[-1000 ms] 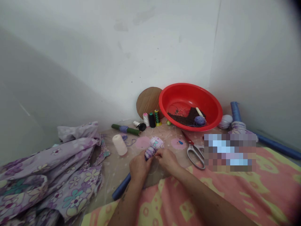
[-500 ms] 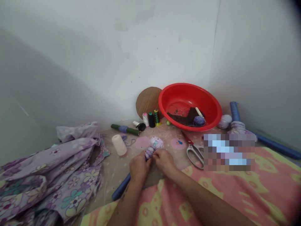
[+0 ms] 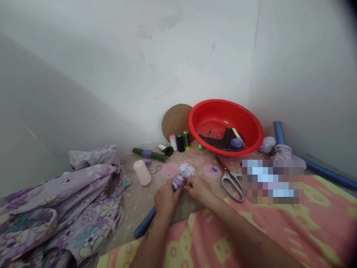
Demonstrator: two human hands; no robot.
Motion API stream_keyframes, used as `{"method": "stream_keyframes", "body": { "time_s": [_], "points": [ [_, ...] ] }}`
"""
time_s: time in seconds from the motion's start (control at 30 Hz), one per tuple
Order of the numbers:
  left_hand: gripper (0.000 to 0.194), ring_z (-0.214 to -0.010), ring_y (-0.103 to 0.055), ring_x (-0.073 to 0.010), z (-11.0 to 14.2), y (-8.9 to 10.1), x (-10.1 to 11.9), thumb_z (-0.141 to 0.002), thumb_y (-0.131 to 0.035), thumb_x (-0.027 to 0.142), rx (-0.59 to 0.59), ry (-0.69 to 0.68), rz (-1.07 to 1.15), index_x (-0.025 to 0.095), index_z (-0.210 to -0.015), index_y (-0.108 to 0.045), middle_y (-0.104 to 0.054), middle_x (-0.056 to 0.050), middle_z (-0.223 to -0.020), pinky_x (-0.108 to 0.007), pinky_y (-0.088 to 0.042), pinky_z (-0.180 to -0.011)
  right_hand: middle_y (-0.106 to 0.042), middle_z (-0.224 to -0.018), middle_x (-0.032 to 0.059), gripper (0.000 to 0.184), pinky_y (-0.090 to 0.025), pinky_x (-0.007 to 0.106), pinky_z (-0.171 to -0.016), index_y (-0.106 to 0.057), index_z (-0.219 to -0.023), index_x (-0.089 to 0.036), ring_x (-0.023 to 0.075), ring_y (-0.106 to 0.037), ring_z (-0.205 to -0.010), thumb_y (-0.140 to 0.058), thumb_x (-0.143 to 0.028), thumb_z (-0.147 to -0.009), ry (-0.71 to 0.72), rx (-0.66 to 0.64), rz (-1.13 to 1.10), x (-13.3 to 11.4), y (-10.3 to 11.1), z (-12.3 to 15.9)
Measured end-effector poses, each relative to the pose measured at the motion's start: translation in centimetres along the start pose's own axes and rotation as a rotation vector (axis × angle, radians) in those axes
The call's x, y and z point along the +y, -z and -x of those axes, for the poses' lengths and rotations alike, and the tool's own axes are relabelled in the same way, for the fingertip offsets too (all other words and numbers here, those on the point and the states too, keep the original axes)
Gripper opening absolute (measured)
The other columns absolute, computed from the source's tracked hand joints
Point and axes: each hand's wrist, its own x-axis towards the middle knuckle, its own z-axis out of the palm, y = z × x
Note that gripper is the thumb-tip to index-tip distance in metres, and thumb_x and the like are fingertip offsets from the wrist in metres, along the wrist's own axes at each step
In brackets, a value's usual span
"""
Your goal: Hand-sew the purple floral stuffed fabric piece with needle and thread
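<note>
My left hand is closed around a blue stick, whose lower end sticks out beneath my wrist. At the stick's upper end is a round head of flowered cloth, with purple-and-white banding wound below it. My right hand is closed in a pinch right beside that banding, and a fine pale thread seems to run from it to the fingertips. The fingers hide part of the banding. A white thread cone leans to the left of my hands, and scissors lie to the right.
A red basin holds dark material and a purple yarn ball. Several thread spools stand before a cardboard disc. A green tube lies nearby. Flowered fabric is heaped left; a pink-yellow blanket covers the front right.
My right fingertips close in on the banding, then draw slightly away to the right. My left hand keeps its hold on the blue stick, and the surrounding things stay in place.
</note>
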Motion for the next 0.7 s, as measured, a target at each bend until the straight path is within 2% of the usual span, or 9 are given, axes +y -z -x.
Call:
{"method": "stream_keyframes", "body": {
  "time_s": [0.3,0.53,0.7],
  "points": [
    [0.043,-0.077,-0.056,-0.0211,-0.1,-0.6,-0.3,-0.073,-0.035,0.053,0.015,-0.036,-0.009,0.024,-0.100,-0.053,-0.062,-0.007,-0.082,-0.027,-0.037,-0.062,-0.062,-0.072,0.0026,0.018,-0.028,0.022,-0.054,-0.061,-0.072,-0.019,0.0136,-0.053,-0.069,-0.045,-0.026,-0.073,0.009,0.059,0.041,-0.4,-0.4,0.0],
    [0.039,-0.077,-0.056,-0.0201,0.1,-0.4,0.0,-0.073,-0.039,0.048,0.005,-0.032,-0.017,0.024,-0.100,-0.052,-0.062,-0.007,-0.082,-0.027,-0.037,-0.062,-0.061,-0.070,0.0016,0.023,-0.029,0.020,-0.051,-0.061,-0.072,-0.018,0.0111,-0.052,-0.064,-0.042,-0.030,-0.076,-0.010,0.056,-0.076,-0.7,-1.5,-0.4],
    [0.040,-0.078,-0.056,-0.0198,0.1,-0.2,0.1,-0.073,-0.039,0.048,-0.002,-0.014,0.000,0.024,-0.102,-0.051,-0.062,-0.007,-0.083,-0.026,-0.036,-0.061,-0.063,-0.071,0.0027,0.026,-0.031,0.021,-0.054,-0.062,-0.072,-0.020,0.0134,-0.054,-0.066,-0.041,-0.036,-0.076,0.077,0.046,-0.004,-0.5,-0.4,-0.1]
  ]
}}
